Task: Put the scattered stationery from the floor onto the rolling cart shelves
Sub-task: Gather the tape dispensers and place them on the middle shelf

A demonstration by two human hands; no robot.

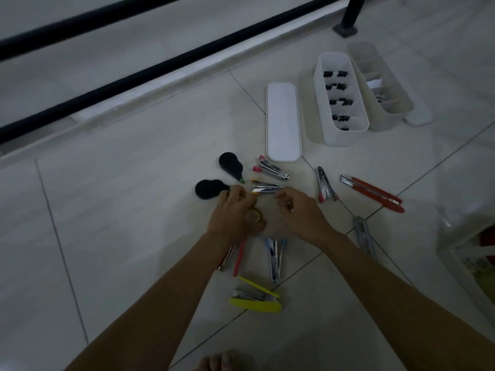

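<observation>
Stationery lies scattered on the pale tiled floor. My left hand [235, 212] curls over a small yellow item [257, 213], partly hidden beneath it. My right hand [300, 207] hovers beside it with loosely curled fingers just below a yellow-tipped stapler [267, 189]; I cannot tell whether it touches it. Two black correction-tape dispensers [229, 164] [209, 189] lie to the left. A pink-tipped stapler [272, 169] sits above. Further staplers lie nearby: a blue stapler [275, 259], a yellow stapler [255, 301], and one [325, 186] to the right. Two red cutters [373, 193] lie at the right.
A white lid [283, 121] lies flat beyond the staplers. Behind it stand a white divided box [320, 111] holding black binder clips and a second translucent box [393, 112]. Black rails [150, 70] cross the back. A white cart corner [463, 236] shows at the right edge.
</observation>
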